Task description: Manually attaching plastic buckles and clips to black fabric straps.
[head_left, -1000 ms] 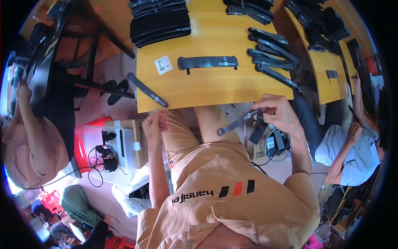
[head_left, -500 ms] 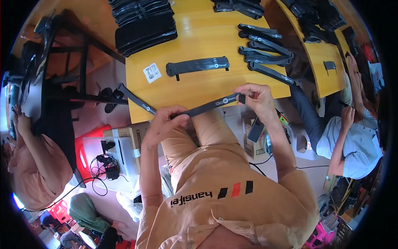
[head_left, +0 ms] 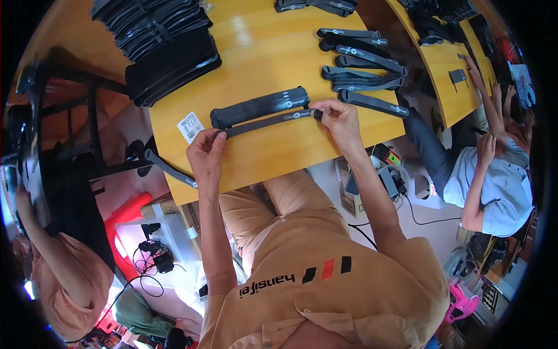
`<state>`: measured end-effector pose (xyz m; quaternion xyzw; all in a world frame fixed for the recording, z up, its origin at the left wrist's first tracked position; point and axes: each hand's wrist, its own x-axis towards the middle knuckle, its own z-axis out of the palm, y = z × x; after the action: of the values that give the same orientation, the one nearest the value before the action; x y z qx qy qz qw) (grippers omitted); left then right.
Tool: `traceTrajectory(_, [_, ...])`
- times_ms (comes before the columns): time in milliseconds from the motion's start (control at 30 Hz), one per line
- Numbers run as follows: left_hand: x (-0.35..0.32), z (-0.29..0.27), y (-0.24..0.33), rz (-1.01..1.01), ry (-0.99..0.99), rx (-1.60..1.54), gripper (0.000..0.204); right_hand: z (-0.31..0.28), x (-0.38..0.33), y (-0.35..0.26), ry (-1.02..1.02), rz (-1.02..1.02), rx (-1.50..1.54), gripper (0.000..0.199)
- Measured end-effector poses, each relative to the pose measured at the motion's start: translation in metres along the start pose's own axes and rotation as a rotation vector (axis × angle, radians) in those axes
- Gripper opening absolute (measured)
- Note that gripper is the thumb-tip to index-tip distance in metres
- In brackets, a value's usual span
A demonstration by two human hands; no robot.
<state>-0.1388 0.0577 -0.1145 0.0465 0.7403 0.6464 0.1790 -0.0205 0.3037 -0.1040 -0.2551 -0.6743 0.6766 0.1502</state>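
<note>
A dark grey strap (head_left: 264,122) with pale printing is stretched between my two hands over the near part of the yellow table. My left hand (head_left: 204,152) pinches its left end. At the other end, my right hand (head_left: 342,123) grips the strap beside a small black curl. Just beyond the strap lies a flat black folded bundle (head_left: 258,107) with printing at its right side. To the left of that bundle is a white label (head_left: 189,127). Another grey strap (head_left: 170,168) rests across the table's left edge, near my left forearm.
Black folded pieces (head_left: 174,67) are stacked at the far left of the yellow table (head_left: 267,64). Several grey straps (head_left: 363,72) lie at the right, with more at the far edge. Co-workers sit on both sides. Boxes and cables (head_left: 156,256) are on the floor.
Both hands have moved forward with the strap, from above my lap to just in front of the folded bundle. My left hand has moved to the strap's left end. The view has shifted slightly.
</note>
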Motion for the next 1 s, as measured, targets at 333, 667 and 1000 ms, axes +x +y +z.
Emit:
traceTrajectory(333, [0.009, 0.011, -0.005, 0.027, 0.156, 0.079, 0.011, 0.007, 0.021, 0.018, 0.135, 0.007, -0.074, 0.017])
traceTrajectory(667, [0.014, 0.011, -0.01, 0.008, 0.186, 0.074, 0.009, 0.012, 0.02, 0.025, 0.212, -0.043, -0.029, 0.01])
traceTrajectory(1000, [0.014, 0.01, -0.006, -0.016, 0.172, 0.062, 0.01, 0.013, 0.02, 0.022, 0.197, -0.037, -0.118, 0.008])
